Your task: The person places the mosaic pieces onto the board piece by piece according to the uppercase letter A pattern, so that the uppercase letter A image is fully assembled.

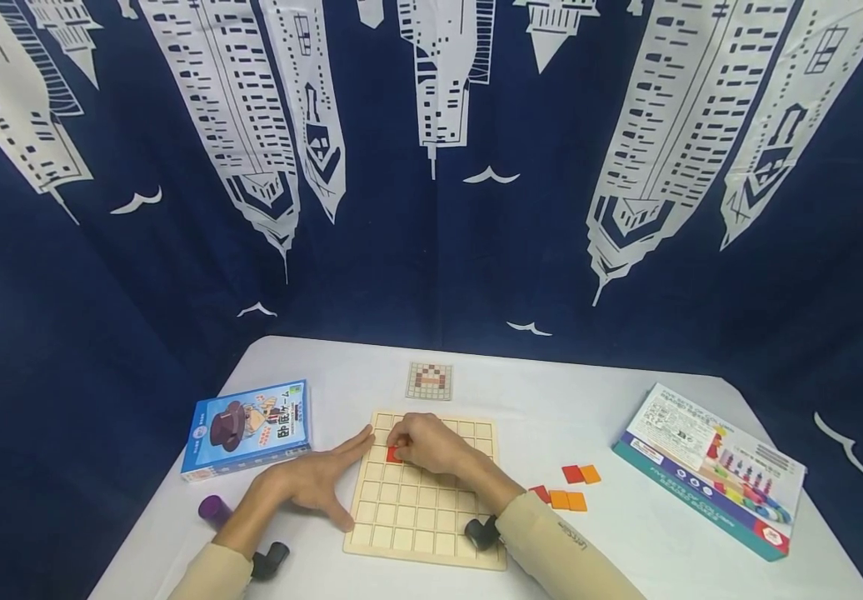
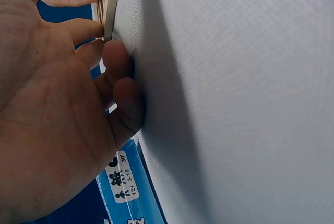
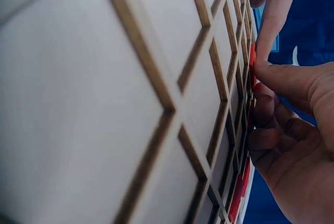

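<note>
Left hand [image 1: 315, 481]: fingers spread, touching the left side of the wooden board [image 1: 406, 517].
Right hand [image 1: 431, 443]: curled, pinching a red tile [image 1: 392, 456].
Red tile: on the board, toward its far left corner.

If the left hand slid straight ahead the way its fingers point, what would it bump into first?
Most likely the board: in the head view the left hand already reaches its left edge, though whether the fingertips rest on it or just above is hard to tell.
</note>
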A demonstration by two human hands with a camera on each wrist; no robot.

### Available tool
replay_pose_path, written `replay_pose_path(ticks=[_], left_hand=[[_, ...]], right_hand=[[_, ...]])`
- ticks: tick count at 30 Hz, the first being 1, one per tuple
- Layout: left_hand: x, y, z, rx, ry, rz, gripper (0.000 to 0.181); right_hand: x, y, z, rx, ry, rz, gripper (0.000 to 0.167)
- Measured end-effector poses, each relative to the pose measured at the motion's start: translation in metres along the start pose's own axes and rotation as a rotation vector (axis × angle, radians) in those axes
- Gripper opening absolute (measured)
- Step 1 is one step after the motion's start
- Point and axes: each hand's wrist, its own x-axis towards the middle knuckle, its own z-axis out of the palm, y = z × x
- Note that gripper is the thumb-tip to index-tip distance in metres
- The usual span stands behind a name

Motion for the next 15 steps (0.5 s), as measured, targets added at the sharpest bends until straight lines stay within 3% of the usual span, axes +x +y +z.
replay_pose_path(ticks=[8,15], left_hand=[[0.000,-0.002,0.001,0.010,-0.002,-0.004,0.127],[0.000,-0.002,0.002,0.026,0.004,-0.003,0.128]], right_hand=[[-0.003,0.001,-0.001,0.000,0.008,-0.028,0.013],[-0.024,-0.005,-0.014,0.022,0.020,-0.077,0.017]])
